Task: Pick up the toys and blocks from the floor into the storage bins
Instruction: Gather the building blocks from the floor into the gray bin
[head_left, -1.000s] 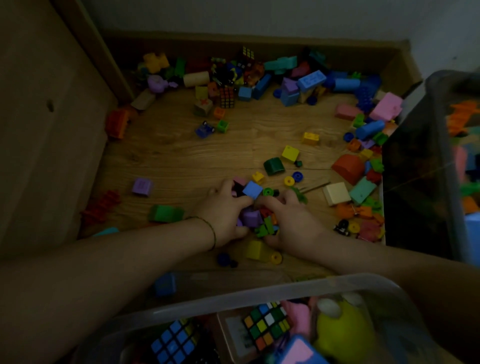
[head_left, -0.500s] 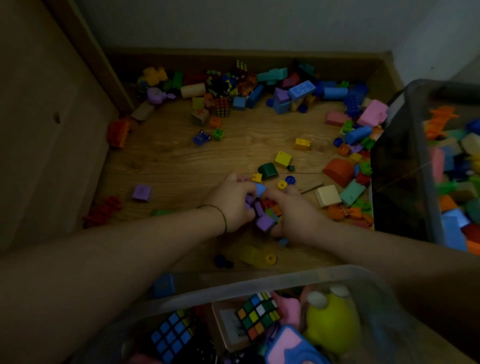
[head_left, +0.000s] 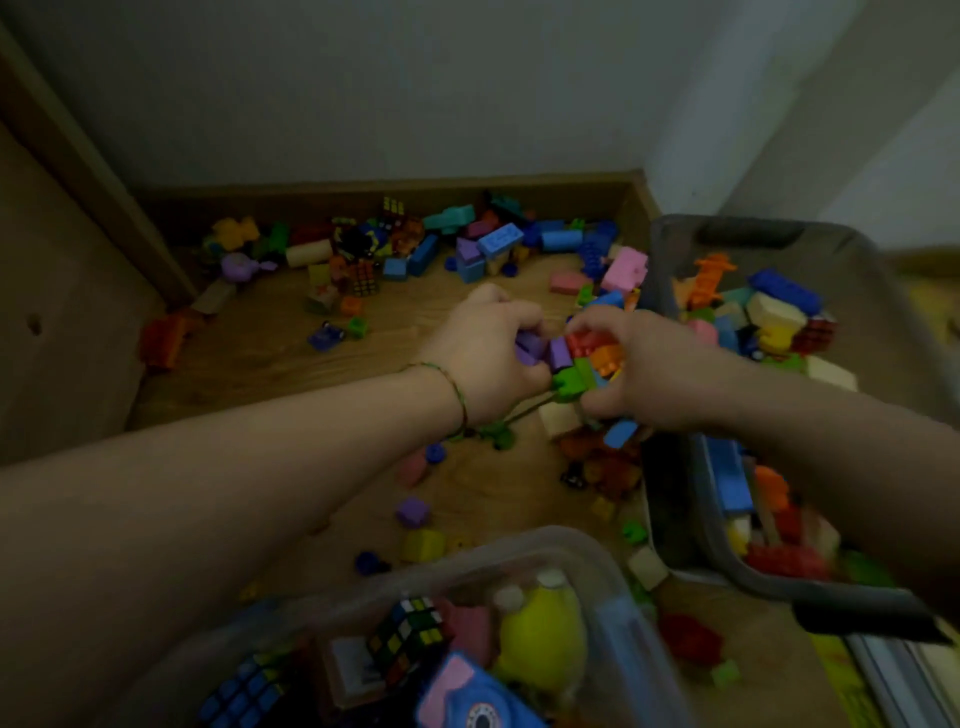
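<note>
My left hand (head_left: 488, 353) and my right hand (head_left: 654, 369) are cupped together around a handful of blocks (head_left: 582, 358), purple, red, orange, green and blue, held above the wooden floor (head_left: 270, 358). The handful hangs just left of the grey block bin (head_left: 680, 244), which holds many coloured blocks. A clear bin (head_left: 524, 551) at the bottom holds puzzle cubes, a yellow toy and a pink one. Several loose blocks (head_left: 498, 241) lie along the back wall.
A wooden panel (head_left: 62, 322) closes the left side and a skirting board runs along the back. Scattered blocks lie under my hands, among them a purple one (head_left: 413, 512), a yellow one (head_left: 423, 545) and a cream one (head_left: 647, 569).
Both hands have scooped blocks off the floor, lifted them and carried them right toward the grey bin. The view has tilted up and to the right.
</note>
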